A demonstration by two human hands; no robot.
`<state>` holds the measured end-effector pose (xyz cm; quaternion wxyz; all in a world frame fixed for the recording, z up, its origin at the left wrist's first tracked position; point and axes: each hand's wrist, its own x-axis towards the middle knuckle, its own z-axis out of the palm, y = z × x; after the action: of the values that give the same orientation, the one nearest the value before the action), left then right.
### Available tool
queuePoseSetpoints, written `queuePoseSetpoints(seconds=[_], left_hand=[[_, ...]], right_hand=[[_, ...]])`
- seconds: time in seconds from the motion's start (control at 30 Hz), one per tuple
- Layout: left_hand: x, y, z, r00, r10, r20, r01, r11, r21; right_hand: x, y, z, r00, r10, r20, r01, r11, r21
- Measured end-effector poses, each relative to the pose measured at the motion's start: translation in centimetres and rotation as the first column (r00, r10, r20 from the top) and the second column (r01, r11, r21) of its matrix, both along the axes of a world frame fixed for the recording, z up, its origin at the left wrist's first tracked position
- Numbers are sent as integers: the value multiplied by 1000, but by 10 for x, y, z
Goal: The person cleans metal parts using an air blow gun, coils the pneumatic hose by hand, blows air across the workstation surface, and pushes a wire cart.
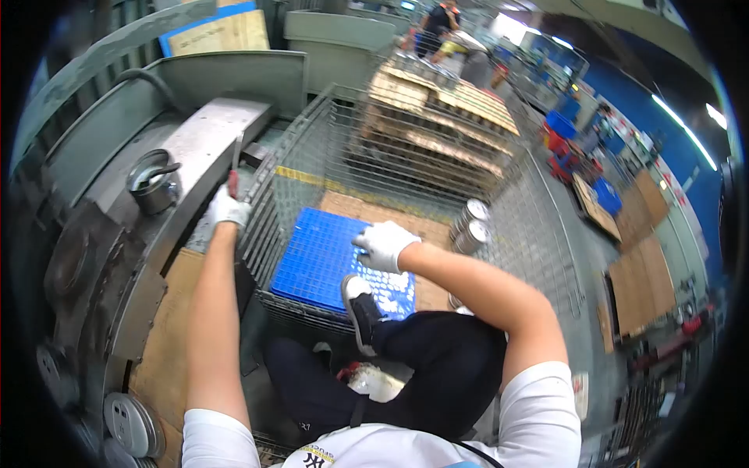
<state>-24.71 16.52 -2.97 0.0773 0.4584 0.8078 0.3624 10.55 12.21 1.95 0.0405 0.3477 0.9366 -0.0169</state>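
My left hand (pixel 227 210), in a white glove, is closed around the red handle of a tool (pixel 233 184) with a slim metal blade pointing up. The blade's exact kind is too small to make out. It is beside the metal bench, just left of a wire mesh cage (pixel 261 210). My right hand (pixel 385 246), also gloved, hovers inside the cage over a blue plastic sheet (pixel 318 249). Its fingers are bent but apart, and nothing shows in them. Silver cylindrical metal parts (pixel 473 234) stand at the cage's right side.
A metal pot (pixel 154 187) with a dark-handled tool sits on the bench at left. My shoe (pixel 360 312) rests at the cage's near edge. Round metal parts (pixel 131 425) are stacked lower left. Wooden pallets (pixel 437 117) stand behind the cage; people (pixel 443 27) are farther back.
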Motion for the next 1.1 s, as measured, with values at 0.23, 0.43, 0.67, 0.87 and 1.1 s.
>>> queuePoseSetpoints(seconds=[0.23,0.43,0.67,0.87,1.1], left_hand=[[-1,-1,7,998,-49,37,50,998,-33],[0,-7,9,995,-77,65,76,997,13],[4,-11,16,994,-68,89,70,997,-25],[6,-13,20,997,-41,67,43,999,-31],[-13,0,-5,921,-279,271,207,942,265]], right_hand=[[39,-58,59,987,-120,103,118,993,22],[74,-96,49,988,-142,52,135,982,130],[156,-128,52,948,-318,21,314,944,105],[304,-131,58,682,-730,45,698,668,257],[467,-133,27,90,-975,-202,962,33,269]])
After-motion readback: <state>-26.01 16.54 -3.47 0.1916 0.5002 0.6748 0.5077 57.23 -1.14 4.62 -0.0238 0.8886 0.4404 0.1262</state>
